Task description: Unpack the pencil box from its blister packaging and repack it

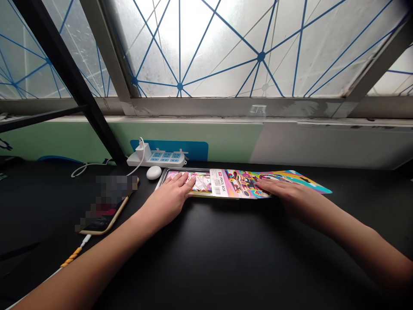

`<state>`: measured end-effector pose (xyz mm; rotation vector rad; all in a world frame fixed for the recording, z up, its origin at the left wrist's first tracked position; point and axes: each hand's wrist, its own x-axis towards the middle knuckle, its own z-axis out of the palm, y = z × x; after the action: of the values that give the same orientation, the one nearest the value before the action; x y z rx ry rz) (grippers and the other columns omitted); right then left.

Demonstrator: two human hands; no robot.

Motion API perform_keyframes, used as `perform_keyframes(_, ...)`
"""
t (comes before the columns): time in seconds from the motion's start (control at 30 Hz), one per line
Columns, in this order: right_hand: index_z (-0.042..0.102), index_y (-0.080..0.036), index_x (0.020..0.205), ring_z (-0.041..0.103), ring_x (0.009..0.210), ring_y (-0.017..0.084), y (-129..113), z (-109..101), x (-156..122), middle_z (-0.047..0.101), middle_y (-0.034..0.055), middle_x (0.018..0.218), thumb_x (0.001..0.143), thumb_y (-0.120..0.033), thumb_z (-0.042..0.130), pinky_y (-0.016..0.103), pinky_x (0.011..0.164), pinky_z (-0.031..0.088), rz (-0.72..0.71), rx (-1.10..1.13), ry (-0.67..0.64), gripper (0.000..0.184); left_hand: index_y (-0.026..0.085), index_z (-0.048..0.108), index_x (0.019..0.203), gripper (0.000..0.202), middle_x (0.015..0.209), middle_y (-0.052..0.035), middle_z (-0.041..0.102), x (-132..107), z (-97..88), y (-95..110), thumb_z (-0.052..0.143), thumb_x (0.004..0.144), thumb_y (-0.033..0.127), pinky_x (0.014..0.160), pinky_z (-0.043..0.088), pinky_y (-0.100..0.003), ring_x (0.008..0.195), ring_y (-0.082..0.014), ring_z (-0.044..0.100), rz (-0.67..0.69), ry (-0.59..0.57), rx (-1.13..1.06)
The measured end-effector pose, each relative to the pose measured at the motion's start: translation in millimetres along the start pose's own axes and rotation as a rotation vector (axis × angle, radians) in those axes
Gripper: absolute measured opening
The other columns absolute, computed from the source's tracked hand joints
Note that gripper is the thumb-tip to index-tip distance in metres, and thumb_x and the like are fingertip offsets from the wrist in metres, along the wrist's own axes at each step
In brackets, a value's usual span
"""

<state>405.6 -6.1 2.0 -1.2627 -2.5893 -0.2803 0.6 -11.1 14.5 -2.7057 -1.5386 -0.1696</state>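
A long, flat pencil box [204, 182] with a pink patterned surface lies near the back of the black table, its left part showing a pale rim. Over its right part lies a colourful printed sleeve [238, 181] lettered "PENCIL BOX", with a white barcode label at its left end. The sleeve's right end reaches past my right hand to a turquoise edge. My left hand [174, 193] rests on the box's left end, fingers stretched out. My right hand [282, 191] lies flat on the sleeve, fingers extended, its thumb hidden.
A phone [112, 215] with a charging cable [72, 257] lies left of my left forearm. Behind it are a white power strip [161, 160] with a plugged-in charger and a small white rounded case [154, 172]. A black slanted post [67, 73] stands at the left, before the window.
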Motion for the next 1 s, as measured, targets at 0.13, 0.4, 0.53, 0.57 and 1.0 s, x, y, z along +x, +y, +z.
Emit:
perform_keyframes(0.13,0.070,-0.023,0.132,0.073,0.113,0.032,3,-4,2,0.076,0.0100,0.127,0.090,-0.009,0.047,0.049,0.092,0.063,-0.001,-0.109,0.012,0.050,0.015,0.041,0.158,0.055,0.163,-0.0186,0.040,-1,-4.8,-3,0.042,0.107,0.034,0.120,0.037,-0.054,0.152,-0.0351,0.037,0.013,-0.022,-0.011)
perform_keyframes(0.4,0.027,-0.024,0.164,0.044,0.147,0.027,-49,18,29,0.045,0.0116,0.161,0.097,-0.003,0.039,0.049,0.114,0.048,-0.069,-0.073,0.052,0.071,0.018,0.059,0.145,0.057,0.149,-0.0187,0.058,0,-8.3,6,0.046,0.104,0.056,0.110,0.048,-0.051,0.134,-0.0379,0.058,0.038,0.126,0.038)
perform_keyframes(0.53,0.030,-0.027,0.163,0.048,0.144,0.025,-32,25,22,0.048,0.0084,0.159,0.096,-0.002,0.038,0.046,0.113,0.049,-0.077,-0.052,0.025,0.072,0.021,0.063,0.141,0.050,0.143,-0.0130,0.064,2,-8.2,4,0.038,0.108,0.050,0.106,0.051,-0.044,0.130,-0.0332,0.061,0.019,0.148,0.075)
perform_keyframes(0.57,0.036,-0.027,0.161,0.051,0.142,0.026,-24,23,18,0.050,0.0080,0.157,0.095,-0.001,0.038,0.046,0.112,0.051,-0.073,-0.054,0.019,0.071,0.021,0.063,0.141,0.050,0.143,-0.0120,0.065,2,-8.3,3,0.037,0.108,0.048,0.106,0.051,-0.044,0.131,-0.0328,0.061,0.018,0.145,0.080)
perform_keyframes(1.0,0.036,-0.027,0.161,0.042,0.148,0.028,-37,15,24,0.043,0.0104,0.162,0.096,-0.003,0.039,0.052,0.115,0.047,-0.112,-0.032,0.011,0.069,0.025,0.069,0.136,0.042,0.137,-0.0101,0.066,8,-14.8,-13,0.041,0.108,0.039,0.097,0.051,-0.045,0.114,-0.0299,0.062,0.091,0.120,-0.010)
